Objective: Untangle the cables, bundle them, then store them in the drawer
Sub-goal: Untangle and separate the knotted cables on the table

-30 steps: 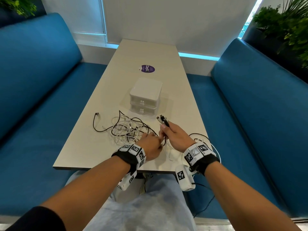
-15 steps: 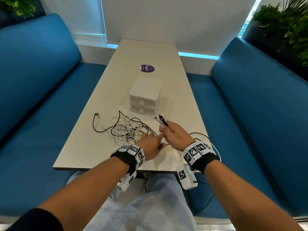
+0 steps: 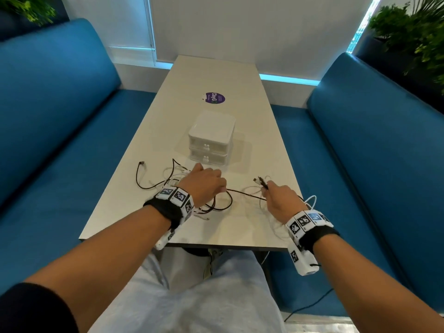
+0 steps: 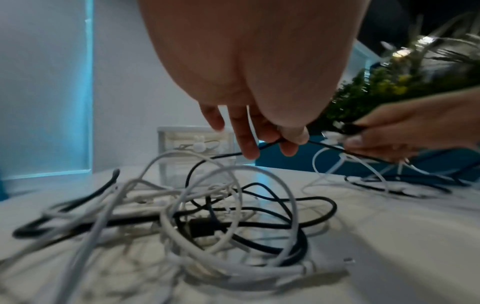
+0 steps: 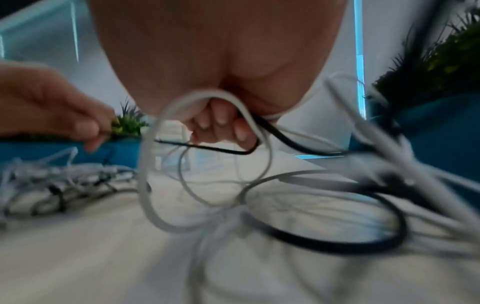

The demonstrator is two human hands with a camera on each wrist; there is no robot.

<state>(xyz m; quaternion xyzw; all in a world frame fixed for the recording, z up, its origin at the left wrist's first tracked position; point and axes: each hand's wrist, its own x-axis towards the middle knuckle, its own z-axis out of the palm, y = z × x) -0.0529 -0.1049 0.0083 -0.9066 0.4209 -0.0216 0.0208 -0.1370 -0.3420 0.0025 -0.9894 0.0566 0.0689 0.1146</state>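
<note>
A tangle of black and white cables (image 3: 168, 181) (image 4: 207, 216) lies on the table in front of a small white two-drawer box (image 3: 211, 138), both drawers closed. My left hand (image 3: 204, 183) (image 4: 280, 142) hovers over the tangle and pinches a black cable (image 3: 240, 192) between thumb and fingers. That cable runs taut to my right hand (image 3: 276, 198) (image 5: 221, 127), which grips it together with a white cable loop (image 5: 197, 164). Plug ends (image 3: 260, 181) stick up out of the right fist. More loops (image 3: 310, 203) hang by the right wrist.
The beige table (image 3: 216, 75) has a purple sticker (image 3: 215, 98) behind the drawer box. Blue benches (image 3: 60, 140) run along both sides, with plants (image 3: 413, 32) in the far corners. My knees are under the near table edge (image 3: 216, 246).
My hands, close together a second ago, have pulled apart: the left moved left over the tangle, the right moved right, stretching the black cable between them.
</note>
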